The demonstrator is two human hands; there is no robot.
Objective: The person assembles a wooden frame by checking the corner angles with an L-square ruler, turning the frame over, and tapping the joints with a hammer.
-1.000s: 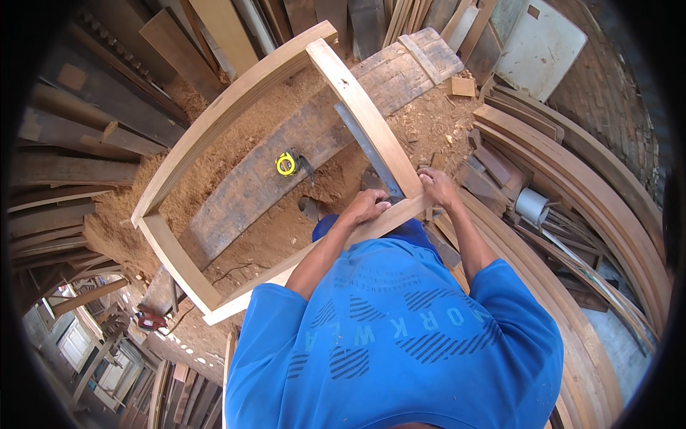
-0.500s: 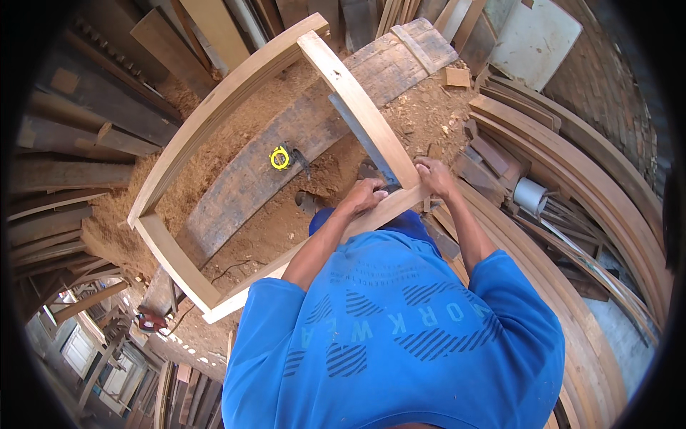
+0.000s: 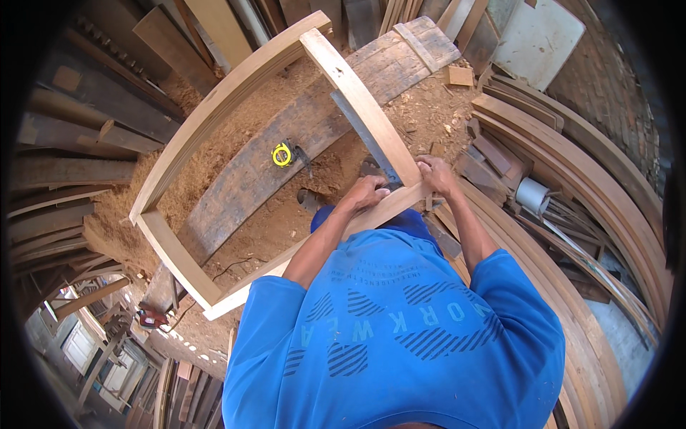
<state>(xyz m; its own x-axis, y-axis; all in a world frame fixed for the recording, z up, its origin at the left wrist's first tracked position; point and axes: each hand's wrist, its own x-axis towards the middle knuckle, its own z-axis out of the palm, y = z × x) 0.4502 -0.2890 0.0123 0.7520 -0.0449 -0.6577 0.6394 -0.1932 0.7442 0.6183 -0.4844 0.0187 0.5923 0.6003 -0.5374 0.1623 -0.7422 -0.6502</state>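
A pale wooden frame (image 3: 368, 107) with four sides lies across in front of me, its near side close against my body. A dark metal carpenter's square (image 3: 361, 132) sits inside its near right corner, the long blade along the right side piece. My left hand (image 3: 366, 194) is closed at the near rail, fingertips at the square's corner end; its short arm is mostly hidden there. My right hand (image 3: 436, 176) grips the outside of that same corner, fingers curled on the wood.
A worn plank bench (image 3: 236, 193) runs under the frame, with a yellow tape measure (image 3: 283, 154) on it. Sawdust covers the ground. Curved timbers (image 3: 572, 150) stack at right, boards (image 3: 175, 50) lean at back left. A red power tool (image 3: 151, 318) lies at lower left.
The view has shifted very slightly. Both hands, the square and the frame keep the same places relative to one another.
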